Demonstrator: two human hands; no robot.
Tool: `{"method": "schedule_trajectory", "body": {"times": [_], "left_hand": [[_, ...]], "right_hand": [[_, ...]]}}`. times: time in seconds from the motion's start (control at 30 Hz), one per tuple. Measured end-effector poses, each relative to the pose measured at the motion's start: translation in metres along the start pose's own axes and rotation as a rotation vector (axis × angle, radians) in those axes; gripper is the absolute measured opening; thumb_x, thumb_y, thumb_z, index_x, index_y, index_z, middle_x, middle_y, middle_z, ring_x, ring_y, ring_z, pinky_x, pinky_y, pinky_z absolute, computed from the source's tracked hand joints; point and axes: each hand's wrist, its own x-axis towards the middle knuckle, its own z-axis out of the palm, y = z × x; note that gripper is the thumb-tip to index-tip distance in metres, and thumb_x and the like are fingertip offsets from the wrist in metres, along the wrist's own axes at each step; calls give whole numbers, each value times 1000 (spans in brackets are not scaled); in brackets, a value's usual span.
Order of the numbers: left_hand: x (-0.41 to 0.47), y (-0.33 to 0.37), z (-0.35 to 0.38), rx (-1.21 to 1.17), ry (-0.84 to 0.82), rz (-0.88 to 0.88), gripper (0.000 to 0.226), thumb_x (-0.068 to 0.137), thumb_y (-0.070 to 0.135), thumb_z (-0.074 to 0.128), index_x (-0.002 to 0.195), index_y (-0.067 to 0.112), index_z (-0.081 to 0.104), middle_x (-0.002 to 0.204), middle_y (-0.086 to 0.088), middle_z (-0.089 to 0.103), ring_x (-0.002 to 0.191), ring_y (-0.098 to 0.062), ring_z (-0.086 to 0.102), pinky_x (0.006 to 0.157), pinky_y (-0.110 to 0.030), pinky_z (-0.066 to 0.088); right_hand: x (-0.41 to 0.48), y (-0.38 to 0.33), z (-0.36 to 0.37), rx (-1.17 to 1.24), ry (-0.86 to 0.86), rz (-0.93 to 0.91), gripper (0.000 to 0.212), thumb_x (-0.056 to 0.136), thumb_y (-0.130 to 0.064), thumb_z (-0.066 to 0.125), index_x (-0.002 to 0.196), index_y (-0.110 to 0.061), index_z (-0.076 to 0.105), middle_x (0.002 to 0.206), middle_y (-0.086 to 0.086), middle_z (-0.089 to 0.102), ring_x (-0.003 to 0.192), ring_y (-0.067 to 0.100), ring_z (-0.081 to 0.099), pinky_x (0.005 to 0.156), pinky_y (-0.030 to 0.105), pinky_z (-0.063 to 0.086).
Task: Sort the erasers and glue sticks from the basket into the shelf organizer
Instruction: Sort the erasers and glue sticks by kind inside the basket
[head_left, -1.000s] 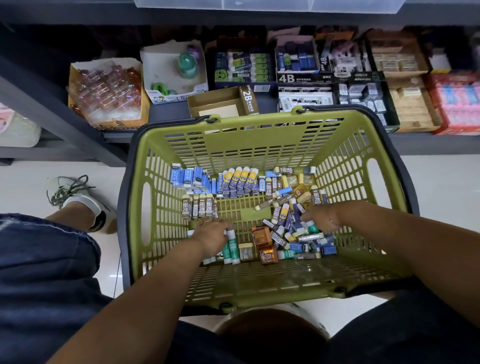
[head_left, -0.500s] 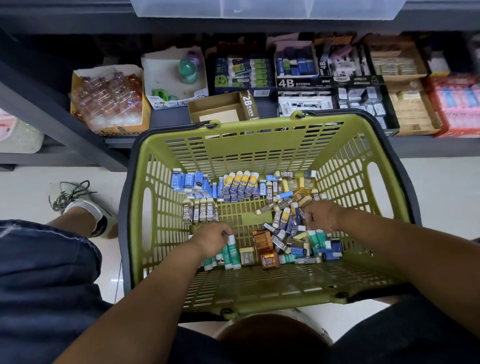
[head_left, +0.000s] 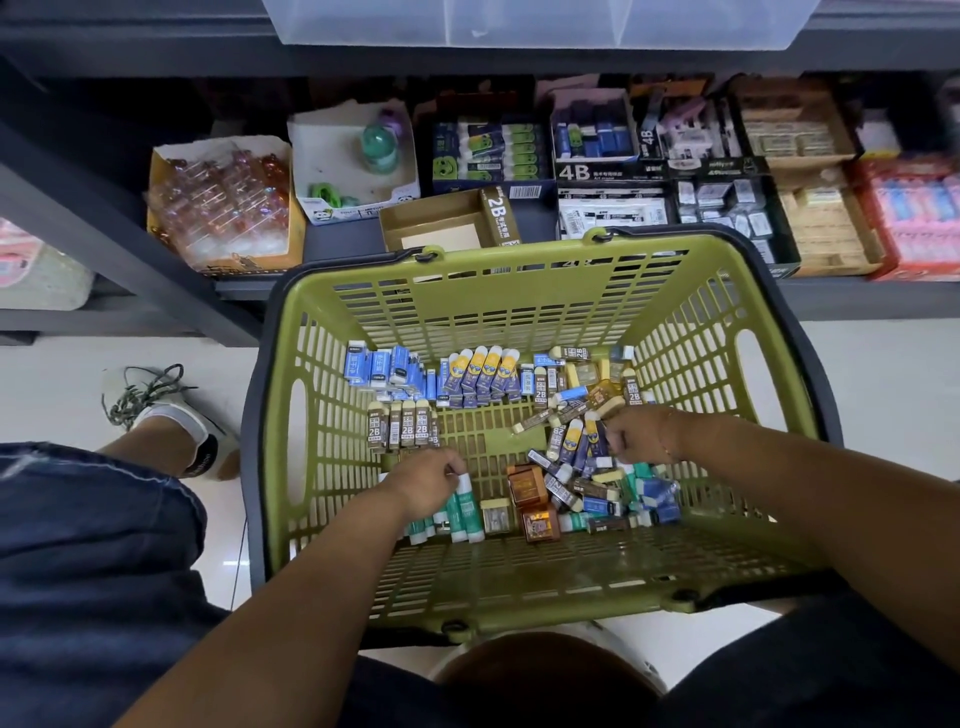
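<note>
A green plastic basket (head_left: 727, 332) stands in front of me, its floor strewn with erasers and glue sticks. Blue erasers (head_left: 384, 366) and brown 2B erasers (head_left: 402, 428) are lined up at the left; a mixed heap (head_left: 587, 483) lies at the right. My left hand (head_left: 426, 483) curls over green-and-white glue sticks (head_left: 465, 509) near the front left. My right hand (head_left: 641, 434) reaches into the heap with curled fingers, pinching a blue-and-yellow glue stick (head_left: 596, 439); what lies under the palm is hidden.
Behind the basket a dark shelf (head_left: 343, 244) carries open cartons: an empty brown 2B box (head_left: 447, 221), a white box with a green bottle (head_left: 353, 161), a 4B eraser box (head_left: 597, 140), more stationery boxes to the right. A shoe (head_left: 171, 410) rests on the floor at left.
My right hand has moved up and left across the heap, from its lower part to the blue-and-yellow sticks. The left hand has stayed on the green glue sticks.
</note>
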Motion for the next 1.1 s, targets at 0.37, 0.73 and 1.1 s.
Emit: {"method": "schedule_trajectory", "body": {"times": [0.37,0.73,1.1], "left_hand": [[-7,33,0,75,83,115,29,99,23,49,128,23,55,130,1,56,108,-17,57,96,-34,48],[61,158,37,-8,-62,263,30,84,30,72,107,21,55,108,-2,63,95,-21,61,85,-36,51],[75,172,55,236,-181,190,39,82,26,75,116,9,64,110,-6,64,95,-20,57,79,-25,43]], "right_hand": [[-2,-7,-5,223,-18,40,54,89,3,47,38,-17,42,62,3,29,46,19,32,56,32,30],[-11,2,-8,120,-94,45,30,91,-6,56,120,-12,61,125,6,57,110,24,59,95,37,50],[-22,-1,-10,31,-36,62,27,86,0,60,111,-8,67,117,8,65,95,19,60,76,27,48]]}}
